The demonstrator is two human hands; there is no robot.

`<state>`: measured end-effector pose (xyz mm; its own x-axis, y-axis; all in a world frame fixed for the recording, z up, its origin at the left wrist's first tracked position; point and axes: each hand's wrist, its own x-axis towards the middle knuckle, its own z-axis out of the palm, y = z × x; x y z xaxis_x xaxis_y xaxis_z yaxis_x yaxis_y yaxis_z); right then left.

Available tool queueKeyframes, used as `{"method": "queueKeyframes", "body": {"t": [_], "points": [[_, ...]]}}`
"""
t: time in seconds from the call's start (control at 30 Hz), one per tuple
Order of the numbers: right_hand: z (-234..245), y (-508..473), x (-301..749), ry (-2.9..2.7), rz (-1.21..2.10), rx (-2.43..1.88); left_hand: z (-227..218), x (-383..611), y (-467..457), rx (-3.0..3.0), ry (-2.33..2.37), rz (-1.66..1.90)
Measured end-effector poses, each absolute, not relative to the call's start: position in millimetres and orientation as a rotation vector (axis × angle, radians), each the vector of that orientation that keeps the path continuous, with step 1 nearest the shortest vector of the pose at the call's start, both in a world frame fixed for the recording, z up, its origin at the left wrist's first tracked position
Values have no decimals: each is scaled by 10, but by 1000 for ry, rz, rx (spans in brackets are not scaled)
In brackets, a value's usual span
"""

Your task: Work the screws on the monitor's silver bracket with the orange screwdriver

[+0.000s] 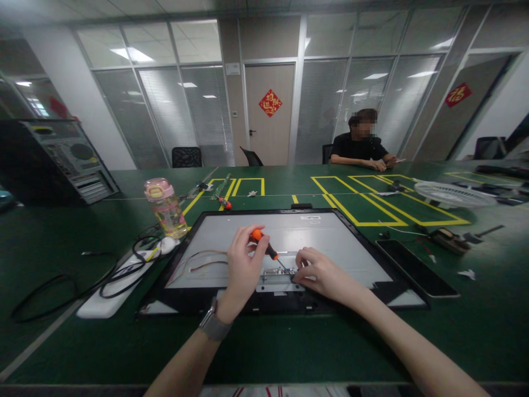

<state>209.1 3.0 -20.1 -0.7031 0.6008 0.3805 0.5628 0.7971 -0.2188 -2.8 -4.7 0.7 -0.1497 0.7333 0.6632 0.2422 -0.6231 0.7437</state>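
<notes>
An orange and black screwdriver (270, 252) is gripped in my left hand (247, 262), its shaft slanting down to the right. The tip meets a small metal bracket with a board (275, 274) on the back of a flat display panel (215, 234). My right hand (318, 274) is closed, fingertips pinched at the bracket's right end; whatever they hold is too small to make out. Thin loose wires (202, 266) run over the panel left of my left hand. The panel lies flat, grey-backed with a black frame.
Left of the panel are a white power strip (97, 303) with black cables and a pink-lidded bottle (165, 212). A black phone-like slab (413, 267) and a white fan grille (452, 193) lie right. A computer tower (78, 160) stands far left; a person (357, 146) sits across the table.
</notes>
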Motion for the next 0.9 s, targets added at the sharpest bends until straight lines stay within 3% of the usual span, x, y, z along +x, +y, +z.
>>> {"method": "queueKeyframes", "body": {"t": [0.37, 0.9], "points": [[-224, 54, 2076, -2426, 399, -931, -25, -15, -55, 1804, 1107, 1785], [-209, 47, 2063, -2411, 410, -934, -42, 18, -75, 1865, 1115, 1731]]}}
